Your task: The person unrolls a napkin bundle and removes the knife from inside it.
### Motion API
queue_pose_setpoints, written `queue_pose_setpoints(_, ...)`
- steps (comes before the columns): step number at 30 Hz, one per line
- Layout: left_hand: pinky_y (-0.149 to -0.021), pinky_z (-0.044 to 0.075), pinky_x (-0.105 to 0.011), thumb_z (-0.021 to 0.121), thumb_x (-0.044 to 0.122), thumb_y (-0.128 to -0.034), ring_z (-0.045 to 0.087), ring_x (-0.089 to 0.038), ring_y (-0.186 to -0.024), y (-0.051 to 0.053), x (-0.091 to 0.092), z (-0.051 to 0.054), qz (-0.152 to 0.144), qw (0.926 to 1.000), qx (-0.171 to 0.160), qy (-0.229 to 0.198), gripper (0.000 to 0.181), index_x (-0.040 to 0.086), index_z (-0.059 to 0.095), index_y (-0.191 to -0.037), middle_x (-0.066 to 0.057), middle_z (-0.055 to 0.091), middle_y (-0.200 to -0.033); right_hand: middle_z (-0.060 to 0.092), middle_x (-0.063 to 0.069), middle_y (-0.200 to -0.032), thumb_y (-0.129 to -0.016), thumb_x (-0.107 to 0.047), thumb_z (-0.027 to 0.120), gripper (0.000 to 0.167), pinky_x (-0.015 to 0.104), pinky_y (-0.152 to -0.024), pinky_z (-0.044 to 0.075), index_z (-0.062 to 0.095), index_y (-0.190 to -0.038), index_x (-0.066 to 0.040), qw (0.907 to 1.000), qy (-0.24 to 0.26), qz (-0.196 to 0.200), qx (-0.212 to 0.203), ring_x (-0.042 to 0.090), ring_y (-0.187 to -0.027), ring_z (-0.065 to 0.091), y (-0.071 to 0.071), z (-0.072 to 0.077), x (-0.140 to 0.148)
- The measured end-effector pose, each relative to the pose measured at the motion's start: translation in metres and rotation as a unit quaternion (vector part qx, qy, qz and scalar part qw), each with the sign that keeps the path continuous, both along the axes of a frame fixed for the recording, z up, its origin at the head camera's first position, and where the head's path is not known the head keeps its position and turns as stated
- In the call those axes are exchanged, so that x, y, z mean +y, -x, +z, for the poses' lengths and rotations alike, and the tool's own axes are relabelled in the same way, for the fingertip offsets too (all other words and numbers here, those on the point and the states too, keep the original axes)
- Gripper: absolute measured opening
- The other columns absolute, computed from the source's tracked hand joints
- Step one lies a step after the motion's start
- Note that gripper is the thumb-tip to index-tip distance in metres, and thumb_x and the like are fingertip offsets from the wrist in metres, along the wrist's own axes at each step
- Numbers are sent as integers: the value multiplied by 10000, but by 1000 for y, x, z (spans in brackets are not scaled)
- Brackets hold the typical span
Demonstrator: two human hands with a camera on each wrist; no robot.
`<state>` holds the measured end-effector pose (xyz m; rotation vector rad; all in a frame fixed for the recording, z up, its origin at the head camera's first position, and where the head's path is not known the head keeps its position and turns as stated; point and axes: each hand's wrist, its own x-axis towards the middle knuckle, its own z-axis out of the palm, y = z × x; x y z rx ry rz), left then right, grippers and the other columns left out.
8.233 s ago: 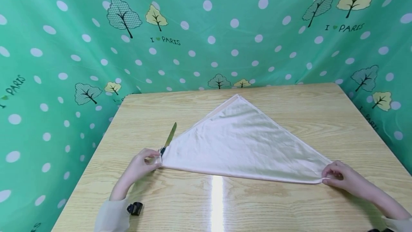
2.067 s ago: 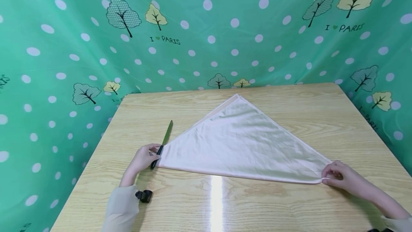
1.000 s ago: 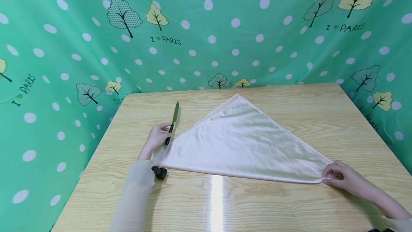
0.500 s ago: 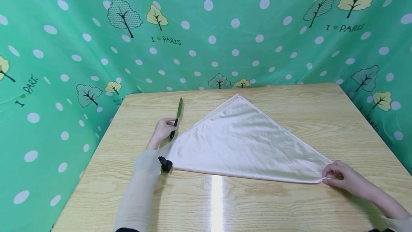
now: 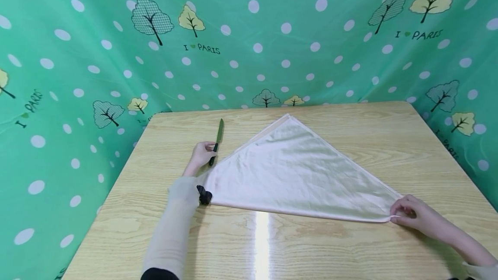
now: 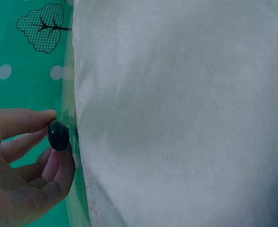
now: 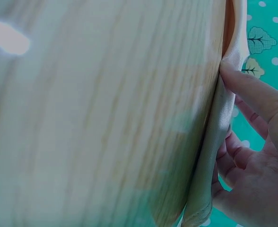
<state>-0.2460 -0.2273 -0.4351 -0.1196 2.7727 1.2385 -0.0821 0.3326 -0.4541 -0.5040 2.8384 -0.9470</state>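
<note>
A knife (image 5: 219, 132) with a greenish blade and black handle is at the left of the table, its tip pointing away from me. My left hand (image 5: 202, 153) pinches its handle between thumb and fingers. In the left wrist view, the rounded butt of the black handle (image 6: 58, 135) shows between the fingertips. A pale satin cloth (image 5: 288, 172), folded into a triangle, lies to the right of the knife. My right hand (image 5: 414, 213) pinches the cloth's right corner. The right wrist view shows thumb and fingers on the folded edge (image 7: 219, 113). My left sleeve covers the cloth's left corner.
The wooden table (image 5: 330, 245) carries the cloth and knife, with a bright light reflection (image 5: 262, 245) near its front. A green dotted curtain (image 5: 233, 20) hangs behind and at both sides. A black wrist camera (image 5: 204, 195) is strapped over my left sleeve.
Earlier my left hand was at the cloth's left corner beside the knife. Holding the handle, it has since moved the knife away from me and rightward. My right hand stays at its corner.
</note>
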Motion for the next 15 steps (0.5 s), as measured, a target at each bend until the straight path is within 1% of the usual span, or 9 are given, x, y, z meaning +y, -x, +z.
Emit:
queue_pose_setpoints(3,-737,477,-329,576,-30,-783,530,-339,-947,1,1,-2,-18,10000,31,40,398,-72,513,-1174,-255,562,-1015,404,-63,-762,-718,-75,699,167,199,-531,294,568,-755,-173,10000,62,25,73,-7,-667,327,0,-1,0)
queue_pose_setpoints(7,-770,470,-348,584,-18,-785,530,-333,-959,2,1,-3,27,10000,-21,15,404,-57,514,-1181,-246,566,-1024,404,-82,-760,-713,-66,701,177,199,-529,294,569,-754,-176,9998,121,55,158,-7,-665,328,1,-3,1)
queue_pose_setpoints(15,-723,483,-303,560,-14,-806,529,-319,-961,7,4,-3,48,9997,-226,-41,405,-36,500,-1205,-229,548,-1051,406,-76,-763,-710,-67,703,175,199,-527,298,570,-753,-173,9998,100,39,148,-10,-666,329,1,-3,0)
